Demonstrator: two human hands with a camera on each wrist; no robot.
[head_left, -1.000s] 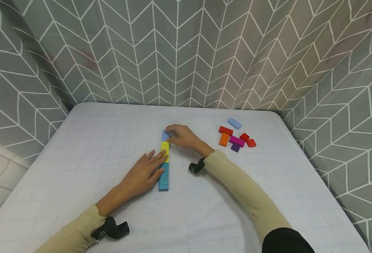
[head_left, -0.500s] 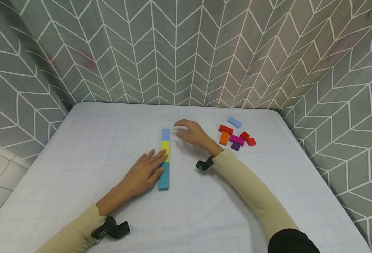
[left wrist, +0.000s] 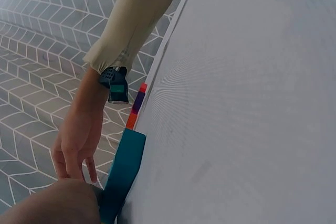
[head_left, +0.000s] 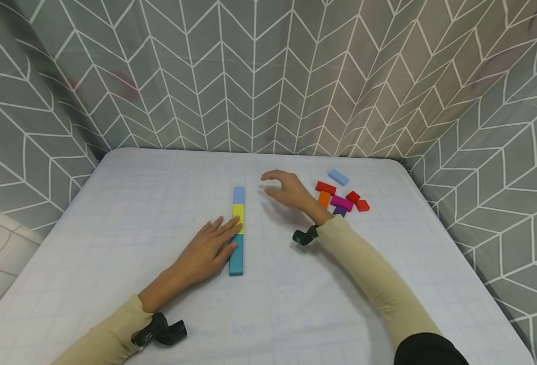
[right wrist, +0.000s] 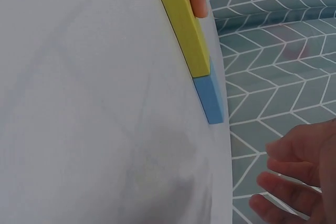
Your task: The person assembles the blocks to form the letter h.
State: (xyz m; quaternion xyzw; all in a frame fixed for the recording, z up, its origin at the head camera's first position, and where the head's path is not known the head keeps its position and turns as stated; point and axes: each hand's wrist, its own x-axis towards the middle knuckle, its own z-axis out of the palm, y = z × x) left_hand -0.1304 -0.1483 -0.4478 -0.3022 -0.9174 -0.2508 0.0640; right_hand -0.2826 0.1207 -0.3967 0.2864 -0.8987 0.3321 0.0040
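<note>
A straight row of blocks lies on the white tabletop in the head view: a teal block (head_left: 236, 264) nearest, a yellow block (head_left: 238, 209) in the middle, and a light blue block (head_left: 239, 195) at the far end. My left hand (head_left: 204, 256) rests along the row's left side, its outstretched fingertips on the yellow and teal blocks. Off to the right hovers my right hand (head_left: 291, 191), fingers apart and loosely bent, holding nothing. The right wrist view shows the yellow block (right wrist: 184, 30) meeting the light blue block (right wrist: 211, 98) end to end.
Right of my right hand lie several loose blocks: a light blue block (head_left: 338, 177), a red block (head_left: 325, 187), an orange block (head_left: 324, 197), a magenta block (head_left: 342, 203), a partly hidden purple block (head_left: 339, 211), and two small red pieces (head_left: 362, 205). A patterned curtain (head_left: 250, 76) hangs behind.
My right hand has let go of the light blue block at the row's far end and moved right, toward the loose blocks. My left hand has stayed in place.
</note>
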